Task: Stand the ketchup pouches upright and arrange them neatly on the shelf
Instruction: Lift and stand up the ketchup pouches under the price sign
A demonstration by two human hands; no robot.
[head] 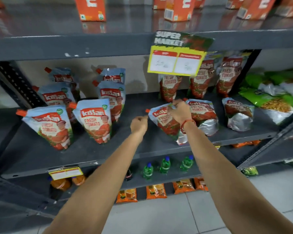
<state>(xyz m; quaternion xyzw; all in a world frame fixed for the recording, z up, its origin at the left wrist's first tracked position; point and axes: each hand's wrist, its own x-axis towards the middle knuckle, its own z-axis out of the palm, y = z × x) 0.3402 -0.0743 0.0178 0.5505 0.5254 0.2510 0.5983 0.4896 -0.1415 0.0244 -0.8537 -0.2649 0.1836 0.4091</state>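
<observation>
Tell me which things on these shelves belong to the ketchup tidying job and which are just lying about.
Job:
- pouch in hand, gripped by right hand
- left hand, beside it
- fallen pouches
- standing pouches
- middle shelf

Lying about:
- orange cartons
- green bottles
- green snack bags
- price sign

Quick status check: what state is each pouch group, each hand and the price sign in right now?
Left pouches: six, upright, in rows.
Held pouch: tilted, not yet upright.
Right front pouches: two, slumped backwards.
Back right pouches: three, upright.
Right hand: gripping the held pouch's top.
Left hand: curled by its spout, contact unclear.
Price sign: hanging askew.
</observation>
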